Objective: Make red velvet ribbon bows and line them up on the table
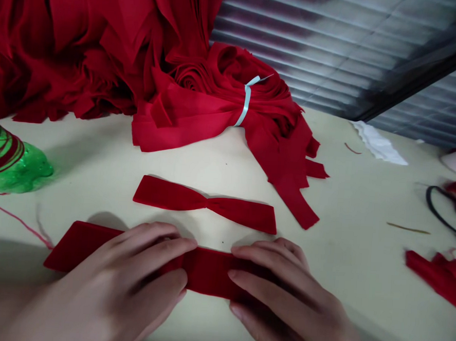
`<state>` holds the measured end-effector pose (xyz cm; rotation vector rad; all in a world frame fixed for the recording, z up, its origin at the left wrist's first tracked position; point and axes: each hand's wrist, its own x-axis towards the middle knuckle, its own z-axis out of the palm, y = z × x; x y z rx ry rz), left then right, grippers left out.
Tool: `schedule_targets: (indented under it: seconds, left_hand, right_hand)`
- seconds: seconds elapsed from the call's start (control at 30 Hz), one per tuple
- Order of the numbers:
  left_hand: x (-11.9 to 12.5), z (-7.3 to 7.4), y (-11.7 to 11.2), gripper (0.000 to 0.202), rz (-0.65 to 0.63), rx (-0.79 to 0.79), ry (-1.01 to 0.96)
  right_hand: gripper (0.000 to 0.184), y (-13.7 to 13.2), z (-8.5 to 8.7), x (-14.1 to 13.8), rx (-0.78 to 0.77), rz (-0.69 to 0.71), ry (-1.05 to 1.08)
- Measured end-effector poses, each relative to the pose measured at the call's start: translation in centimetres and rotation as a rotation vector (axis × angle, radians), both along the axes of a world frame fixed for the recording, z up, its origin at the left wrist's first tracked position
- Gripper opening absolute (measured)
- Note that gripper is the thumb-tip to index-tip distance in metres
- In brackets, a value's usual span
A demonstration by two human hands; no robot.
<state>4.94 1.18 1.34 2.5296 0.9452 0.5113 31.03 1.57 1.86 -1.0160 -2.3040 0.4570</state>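
Observation:
A flat red ribbon strip point(210, 272) lies on the table near the front, running left to right under both hands. My left hand point(128, 277) has its fingers and thumb closed over the strip's middle left, while the left end sticks out past it. My right hand point(282, 292) grips the right part between fingers and thumb and hides that end. Bare strip shows between the two hands. Just beyond them rests a red bow-shaped piece point(206, 202), pinched narrow at its centre.
Behind stands a bundle of red ribbons point(200, 112) tied with a pale blue band point(246, 102), beside a large red pile point(85, 38). Left is a green bottle point(31, 166) wound with red thread. Right are red scraps point(441, 276), a black cord point(441, 219) and white tissue point(380, 144).

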Motion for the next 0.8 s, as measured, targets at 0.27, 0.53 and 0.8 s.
schedule_targets:
  seconds: [0.27, 0.53, 0.8]
  left_hand:
    - [-0.17, -0.11, 0.07, 0.029, -0.035, 0.067, 0.023]
    - [-0.29, -0.53, -0.04, 0.026, -0.015, 0.105, 0.043]
    - [-0.91, -0.81, -0.22, 0.031, -0.075, 0.199, 0.121]
  right_hand:
    - [0.019, -0.24, 0.16, 0.04, -0.012, 0.004, 0.027]
    - [0.024, -0.4, -0.24, -0.05, 0.012, -0.013, 0.066]
    - [0.03, -0.66, -0.38, 0.04, 0.049, -0.093, 0.092]
